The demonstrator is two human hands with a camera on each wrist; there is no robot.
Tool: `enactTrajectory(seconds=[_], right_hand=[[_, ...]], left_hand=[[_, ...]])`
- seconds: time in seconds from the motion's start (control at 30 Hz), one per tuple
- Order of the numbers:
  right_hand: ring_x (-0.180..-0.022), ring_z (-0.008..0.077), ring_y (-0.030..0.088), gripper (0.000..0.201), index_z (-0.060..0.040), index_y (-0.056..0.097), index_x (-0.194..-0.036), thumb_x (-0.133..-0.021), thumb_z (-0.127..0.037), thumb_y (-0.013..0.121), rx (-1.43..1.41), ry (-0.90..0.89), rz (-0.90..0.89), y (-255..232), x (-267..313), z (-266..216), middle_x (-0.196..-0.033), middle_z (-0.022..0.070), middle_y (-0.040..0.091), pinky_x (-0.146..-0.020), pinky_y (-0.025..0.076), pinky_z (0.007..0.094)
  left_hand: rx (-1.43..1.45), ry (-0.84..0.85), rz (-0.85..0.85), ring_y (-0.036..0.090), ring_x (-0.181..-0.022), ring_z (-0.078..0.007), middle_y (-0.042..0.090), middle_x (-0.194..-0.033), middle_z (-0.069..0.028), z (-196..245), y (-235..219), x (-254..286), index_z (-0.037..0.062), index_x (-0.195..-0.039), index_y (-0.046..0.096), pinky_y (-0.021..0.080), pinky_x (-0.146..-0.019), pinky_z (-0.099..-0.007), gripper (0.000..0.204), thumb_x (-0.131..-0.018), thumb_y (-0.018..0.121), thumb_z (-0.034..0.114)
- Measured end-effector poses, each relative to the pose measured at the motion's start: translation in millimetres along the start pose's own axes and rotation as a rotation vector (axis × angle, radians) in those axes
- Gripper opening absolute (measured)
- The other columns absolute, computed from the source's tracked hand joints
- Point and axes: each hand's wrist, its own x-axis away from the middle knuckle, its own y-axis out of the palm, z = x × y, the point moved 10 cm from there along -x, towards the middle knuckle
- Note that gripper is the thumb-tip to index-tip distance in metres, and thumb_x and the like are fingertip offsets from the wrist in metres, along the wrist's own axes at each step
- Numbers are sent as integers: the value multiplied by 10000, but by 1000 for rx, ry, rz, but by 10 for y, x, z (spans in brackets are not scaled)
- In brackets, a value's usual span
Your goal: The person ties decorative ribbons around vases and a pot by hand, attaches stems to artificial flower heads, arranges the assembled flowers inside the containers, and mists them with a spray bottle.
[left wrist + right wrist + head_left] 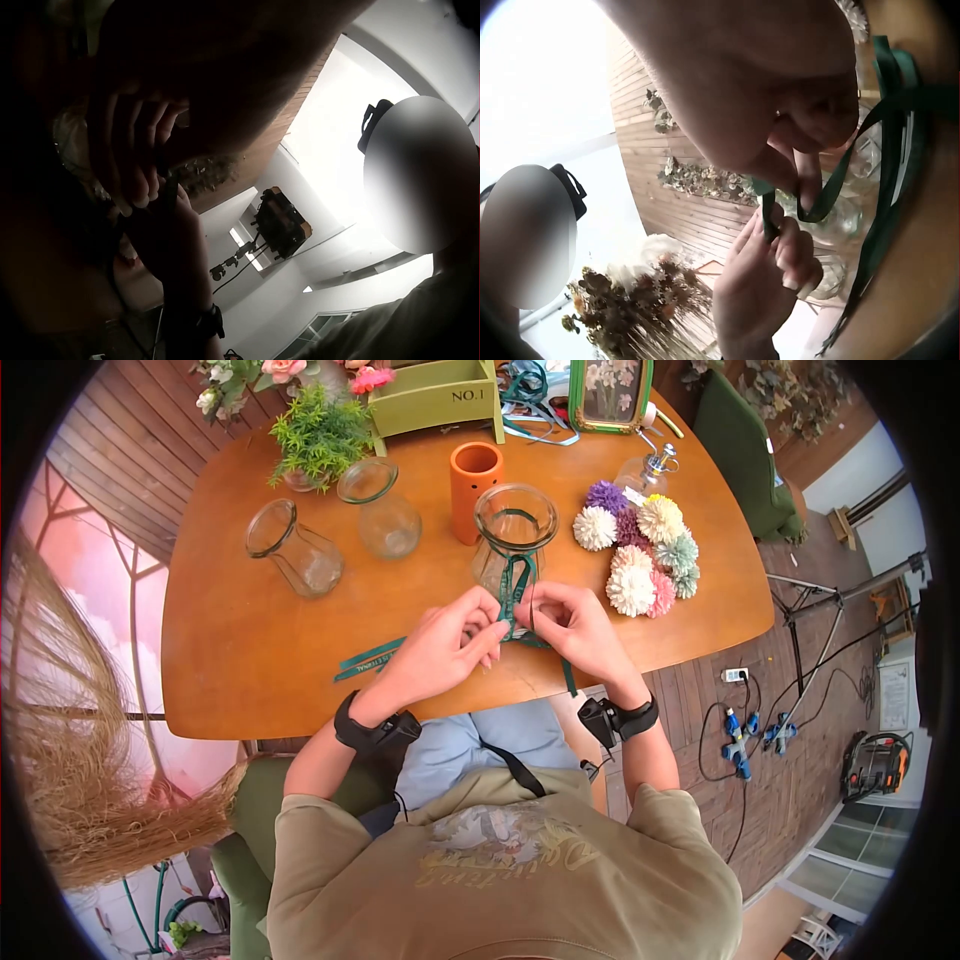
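Note:
A clear glass vase (488,567) with a flared rim stands near the table's front edge, a dark green ribbon (514,575) looped at its front. My left hand (445,647) pinches the ribbon between thumb and finger, just in front of the vase. Beside it, my right hand (578,630) has its fingers curled in on the same ribbon. In the right wrist view, the ribbon (889,135) runs in long strands past my right hand (780,90) to the fingertips of my left hand (761,274). A printed ribbon tail lies left of my left hand. The left wrist view is very dark.
An orange cylinder (466,495) stands behind the vase, with two more glass vases (390,525) to its left. Pompom flowers (632,555) lie at the right, near a glass spray bottle (648,472). A green planter box (435,405), potted greenery (318,440) and a picture frame (610,395) line the back.

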Motion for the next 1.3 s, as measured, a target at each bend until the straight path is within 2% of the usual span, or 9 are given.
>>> enactTrajectory(seconds=[0.2, 0.3, 0.4, 0.47, 0.67, 0.8, 0.97, 1.07, 1.3], right_hand=[[-652, 18, 536, 119, 26, 731, -1030, -977, -57, 664, -437, 144, 18, 48, 54, -17, -907, -8, 683, -575, 427, 217], [-664, 25, 562, 147, 28, 740, -1072, -983, -41, 647, -264, -86, 108, -66, -48, -77, -989, 18, 709, -597, 447, 210], [-675, 40, 603, 179, 29, 744, -1123, -992, -56, 655, -24, -258, 186, -141, -51, -146, -993, 35, 727, -599, 470, 205], [-664, 49, 622, 204, 22, 748, -1146, -999, -102, 678, -196, 32, 160, -108, -21, 15, -955, 35, 732, -582, 473, 196], [-635, 41, 612, 255, 19, 703, -1171, -1009, -179, 694, -417, 121, 18, -28, 13, -31, -929, 24, 734, -535, 453, 191], [-615, 46, 604, 240, 21, 664, -1149, -1016, -178, 686, -331, 14, -12, 43, -2, -180, -930, 33, 733, -513, 441, 200], [-599, 40, 588, 241, 6, 617, -1148, -1014, -179, 692, -393, 85, 8, 44, 1, -226, -928, 53, 739, -510, 414, 190], [-593, 34, 578, 238, 1, 618, -1158, -1014, -174, 688, -448, 100, -49, 48, 6, -241, -941, 57, 744, -504, 405, 188], [-577, 24, 549, 243, -5, 606, -1191, -1022, -167, 670, -450, 54, -102, 46, 0, -196, -915, 28, 731, -499, 389, 187]], left_hand=[[-379, 130, 75, 630, -718, -110, 624, -823, -47, 179, -7, 14, 21, -1014, 581, 530, -640, -278, 113, -1005, 665, 96], [-536, 252, 175, 614, -791, -116, 597, -987, -65, 293, -32, 65, 10, -995, 607, 533, -648, -295, 111, -986, 685, 88], [-381, 258, 187, 619, -879, -132, 536, -1148, -88, 279, -61, 64, -9, -1021, 613, 562, -651, -298, 117, -993, 677, 85], [-232, 210, 136, 646, -920, -159, 511, -1215, -104, 201, -52, 37, -25, -1033, 611, 601, -662, -293, 128, -999, 668, 84], [-112, 105, 53, 681, -1044, -179, 503, -1240, -99, 185, 31, 6, -27, -1028, 611, 632, -692, -301, 129, -1016, 651, 94], [-236, 189, 45, 695, -1038, -182, 497, -1271, -103, 193, 70, -18, -24, -1061, 579, 635, -742, -328, 142, -1016, 653, 88], [230, 136, 49, 725, -1036, -250, 526, -1265, -159, -57, 66, -20, 36, -1281, 386, 633, -781, -349, 338, -1014, 591, 10], [274, 95, 79, 724, -1045, -270, 528, -1258, -164, -63, 29, -14, 62, -1357, 313, 630, -798, -363, 416, -1018, 538, -26], [532, -18, -81, 726, -904, -221, 567, -1203, -145, -140, 164, -82, 62, -1425, 316, 598, -732, -309, 454, -1030, 535, 25]])
